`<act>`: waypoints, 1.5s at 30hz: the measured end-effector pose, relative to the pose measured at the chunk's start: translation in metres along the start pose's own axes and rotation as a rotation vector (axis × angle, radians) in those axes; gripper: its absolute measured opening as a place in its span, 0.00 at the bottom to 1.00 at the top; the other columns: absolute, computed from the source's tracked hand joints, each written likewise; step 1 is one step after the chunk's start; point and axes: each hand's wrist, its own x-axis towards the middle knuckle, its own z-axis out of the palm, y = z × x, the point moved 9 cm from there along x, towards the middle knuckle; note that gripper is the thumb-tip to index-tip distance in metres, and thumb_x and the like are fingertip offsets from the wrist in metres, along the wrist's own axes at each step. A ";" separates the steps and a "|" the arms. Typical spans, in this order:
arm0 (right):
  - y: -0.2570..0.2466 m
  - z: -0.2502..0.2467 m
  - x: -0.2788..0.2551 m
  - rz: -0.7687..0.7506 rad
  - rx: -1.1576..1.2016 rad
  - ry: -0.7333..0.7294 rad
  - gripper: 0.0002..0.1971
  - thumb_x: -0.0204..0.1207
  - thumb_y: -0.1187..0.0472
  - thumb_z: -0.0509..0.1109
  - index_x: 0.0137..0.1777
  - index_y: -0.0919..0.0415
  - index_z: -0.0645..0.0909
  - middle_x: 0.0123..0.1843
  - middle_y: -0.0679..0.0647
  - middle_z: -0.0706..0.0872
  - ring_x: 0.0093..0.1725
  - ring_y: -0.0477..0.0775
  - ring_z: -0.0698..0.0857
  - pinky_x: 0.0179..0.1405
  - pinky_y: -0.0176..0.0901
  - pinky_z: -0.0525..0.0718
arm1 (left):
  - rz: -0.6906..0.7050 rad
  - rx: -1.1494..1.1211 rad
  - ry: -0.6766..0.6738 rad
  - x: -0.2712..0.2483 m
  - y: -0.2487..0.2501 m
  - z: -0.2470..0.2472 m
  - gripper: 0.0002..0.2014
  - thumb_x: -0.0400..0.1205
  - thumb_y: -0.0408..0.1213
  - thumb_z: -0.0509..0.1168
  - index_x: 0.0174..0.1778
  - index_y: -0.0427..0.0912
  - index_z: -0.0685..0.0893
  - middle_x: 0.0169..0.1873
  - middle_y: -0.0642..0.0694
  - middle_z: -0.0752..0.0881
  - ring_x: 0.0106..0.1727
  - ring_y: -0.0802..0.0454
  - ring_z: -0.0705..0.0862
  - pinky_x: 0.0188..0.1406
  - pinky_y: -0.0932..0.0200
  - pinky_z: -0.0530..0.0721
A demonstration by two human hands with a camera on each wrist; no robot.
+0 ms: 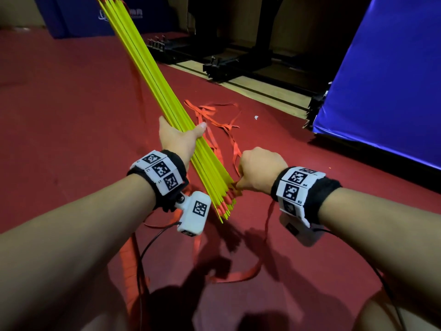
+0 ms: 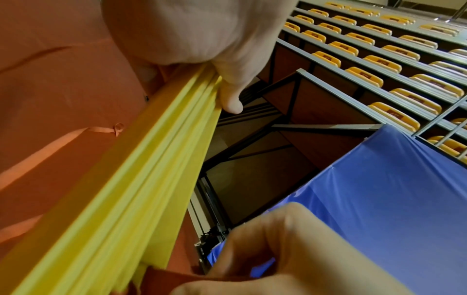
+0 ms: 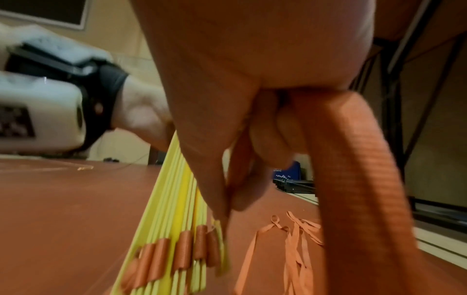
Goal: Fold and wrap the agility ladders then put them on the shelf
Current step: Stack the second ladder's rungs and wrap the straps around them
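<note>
The left hand point(image 1: 177, 137) is wrapped around a fat bunch of yellow slats point(image 1: 152, 75), near the middle of their length, and holds them up off the red floor point(image 1: 59, 96). The bunch leans away, with the far end high and the near end low, close to the right hand point(image 1: 259, 170). That hand is curled tight on a red strap point(image 3: 353, 155) right beside the low end of the bunch. More strap point(image 1: 214, 118) lies in loose loops on the floor past the hands, and some trails down toward the person. The slats look stiff, thin and light, and smooth enough to slide on each other, so I think a firm squeeze around the whole bunch near the middle is the best hold; a loose one could let them fan out. The strap looks soft and floppy. It will likely tangle, so it is best pinched close to the slats and kept pulled tight while it goes round. No shelf shows in these pictures.
</note>
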 end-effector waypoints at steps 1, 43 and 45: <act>-0.002 -0.001 0.000 -0.024 0.035 -0.003 0.13 0.71 0.48 0.79 0.41 0.58 0.86 0.29 0.49 0.80 0.38 0.59 0.83 0.37 0.44 0.78 | -0.002 -0.012 0.011 0.002 0.001 -0.004 0.56 0.77 0.41 0.82 0.92 0.41 0.49 0.89 0.42 0.60 0.88 0.45 0.62 0.86 0.48 0.64; 0.018 0.037 -0.019 -0.141 0.067 -0.363 0.17 0.79 0.43 0.72 0.44 0.57 0.90 0.30 0.48 0.91 0.34 0.46 0.89 0.40 0.39 0.83 | -0.037 -0.139 -0.128 -0.006 -0.007 0.015 0.63 0.56 0.53 0.84 0.87 0.44 0.61 0.80 0.32 0.76 0.79 0.35 0.78 0.79 0.32 0.76; 0.020 0.040 -0.017 -0.121 0.088 -0.358 0.17 0.78 0.45 0.74 0.60 0.54 0.86 0.40 0.49 0.94 0.44 0.48 0.90 0.46 0.40 0.83 | -0.034 -0.137 -0.157 0.006 -0.023 0.027 0.65 0.50 0.58 0.84 0.85 0.47 0.65 0.78 0.33 0.79 0.76 0.34 0.81 0.76 0.32 0.79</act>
